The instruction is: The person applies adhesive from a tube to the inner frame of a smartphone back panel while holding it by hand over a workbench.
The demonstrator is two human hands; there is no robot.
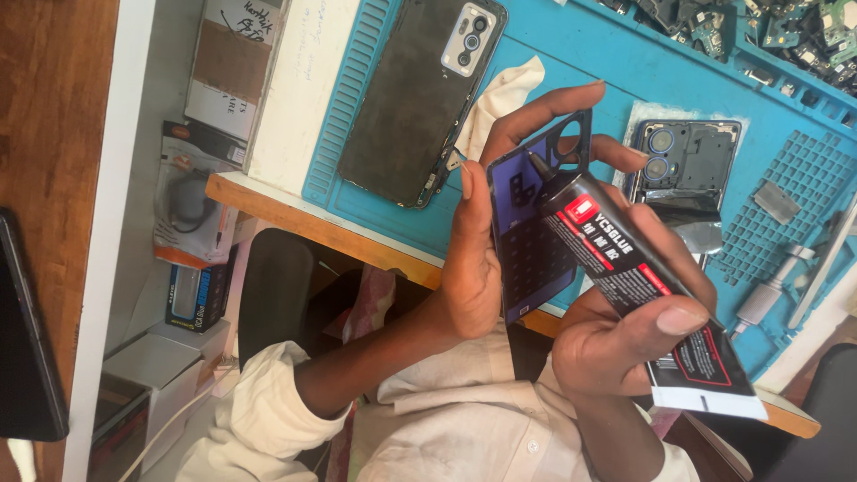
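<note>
My left hand [482, 241] holds a dark phone back cover [531, 241] upright by its edges, inner side facing me, with the camera cut-out at the top. My right hand [625, 335] is wrapped around a black glue tube [638, 286] with red and white labelling. The tube's nozzle tip touches the cover's upper edge near the cut-out. Both hands hover above the front edge of a blue repair mat [589, 71].
On the mat lie an opened phone [415, 94] with a camera module, a second phone body [683, 165] with two lenses, a white cloth [504, 89], metal tools [786, 286] and circuit parts [768, 27]. Boxes and packaged items [192, 205] sit left of the wooden desk edge [303, 219].
</note>
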